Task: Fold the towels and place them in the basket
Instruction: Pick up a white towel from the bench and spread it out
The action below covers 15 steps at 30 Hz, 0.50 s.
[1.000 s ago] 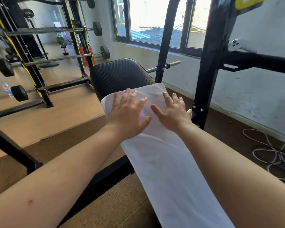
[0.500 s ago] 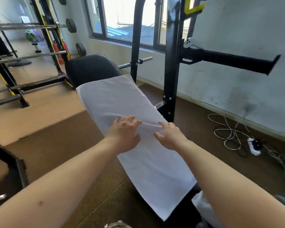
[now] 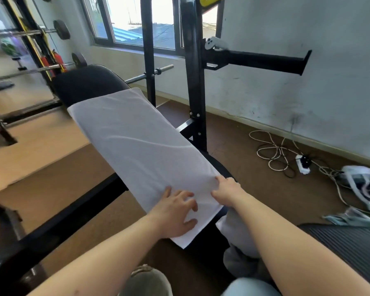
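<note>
A long white towel lies folded lengthwise along the black weight bench, its near end hanging slightly off the seat. My left hand lies flat on the towel's near end with fingers spread. Beside it, my right hand rests on the towel's right edge, fingers bent over the edge; whether it pinches the cloth is hidden. More white cloth shows under my right forearm. No basket is in view.
Black rack uprights stand just right of the bench, with a horizontal arm sticking out. Cables and a power strip lie on the floor at right, near a bag. Barbells rest on racks at left.
Both hands have slid down the towel from its far end to its near end. The view has dropped and turned right with them.
</note>
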Tool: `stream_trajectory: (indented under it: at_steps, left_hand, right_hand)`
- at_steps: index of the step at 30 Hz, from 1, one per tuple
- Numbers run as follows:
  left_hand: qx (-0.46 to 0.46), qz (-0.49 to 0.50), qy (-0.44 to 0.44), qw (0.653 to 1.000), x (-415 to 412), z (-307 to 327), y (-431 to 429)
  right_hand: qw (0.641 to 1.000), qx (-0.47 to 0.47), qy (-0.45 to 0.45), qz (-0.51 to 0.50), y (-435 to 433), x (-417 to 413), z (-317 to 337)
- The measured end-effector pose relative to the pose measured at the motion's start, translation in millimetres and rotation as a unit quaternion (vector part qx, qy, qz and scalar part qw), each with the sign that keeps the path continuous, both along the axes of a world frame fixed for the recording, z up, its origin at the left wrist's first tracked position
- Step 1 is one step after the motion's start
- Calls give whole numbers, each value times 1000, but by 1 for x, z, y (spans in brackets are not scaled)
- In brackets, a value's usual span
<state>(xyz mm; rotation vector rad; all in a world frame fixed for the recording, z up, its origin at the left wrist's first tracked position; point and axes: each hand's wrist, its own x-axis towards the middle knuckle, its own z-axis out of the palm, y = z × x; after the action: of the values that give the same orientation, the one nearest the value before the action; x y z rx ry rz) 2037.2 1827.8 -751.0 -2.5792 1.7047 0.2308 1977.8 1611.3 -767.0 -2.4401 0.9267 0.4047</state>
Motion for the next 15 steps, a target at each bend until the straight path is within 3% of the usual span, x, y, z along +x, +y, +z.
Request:
stream_trajectory:
  at_steps: [5,9,12,15]
  left_hand:
    - [118,-58,-11,991,-20,-10,0]
    - [153,-77,-56,984,-24,-12,1]
    - [134,-63,-31,988,-23,-3,0]
    - [43,-25,34,998,-11,8,1]
  right_hand:
    - [998,12,-30,-53,-10,-15,-13]
    - [995,18,-84,-54,-12,-14,-9]
    - [984,58,-147,-84,-10,-17,6]
    - [954,140,-230,-135,-12,-15,18]
